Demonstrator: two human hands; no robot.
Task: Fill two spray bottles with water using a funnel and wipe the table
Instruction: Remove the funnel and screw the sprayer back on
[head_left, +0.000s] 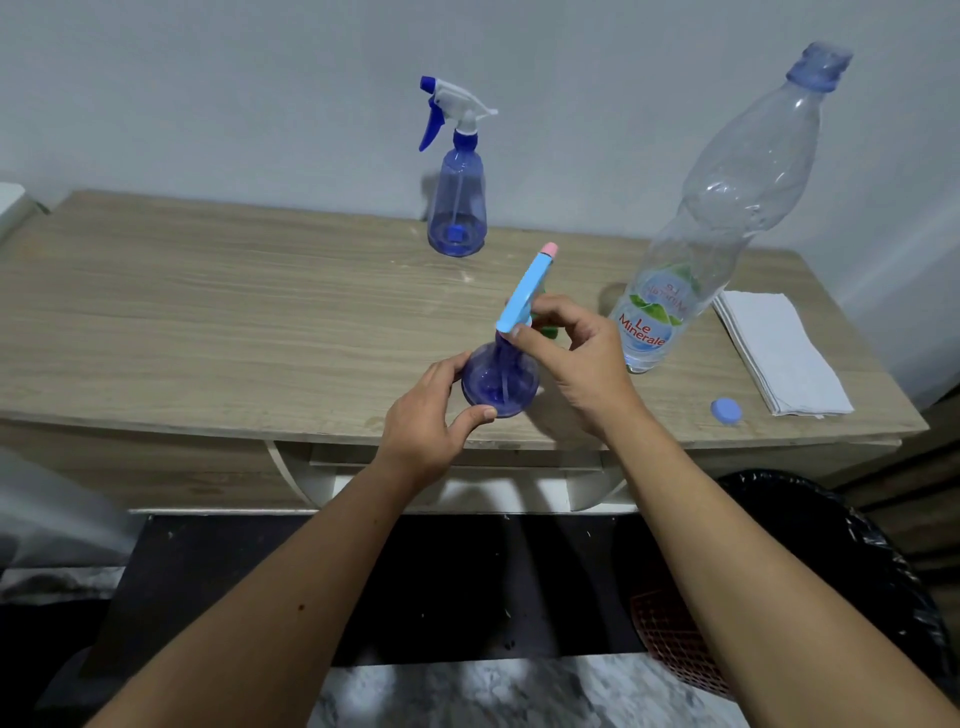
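Note:
A blue translucent spray bottle (498, 382) stands near the table's front edge. My left hand (434, 415) grips its body from the left. My right hand (569, 358) is closed on its light-blue spray head (527, 288), which has a pink tip and leans up to the right. A second blue spray bottle (457, 208) with a white and blue trigger head stands upright at the back of the table. A large clear water bottle (727, 208), uncapped, stands right of my hands. A green object, mostly hidden, shows behind my right hand.
The wooden table (208, 322) stands against a white wall. A folded white cloth (779, 353) lies at the right end, with a blue bottle cap (726, 410) near the front edge. A black-lined bin (852, 561) is on the floor at the right.

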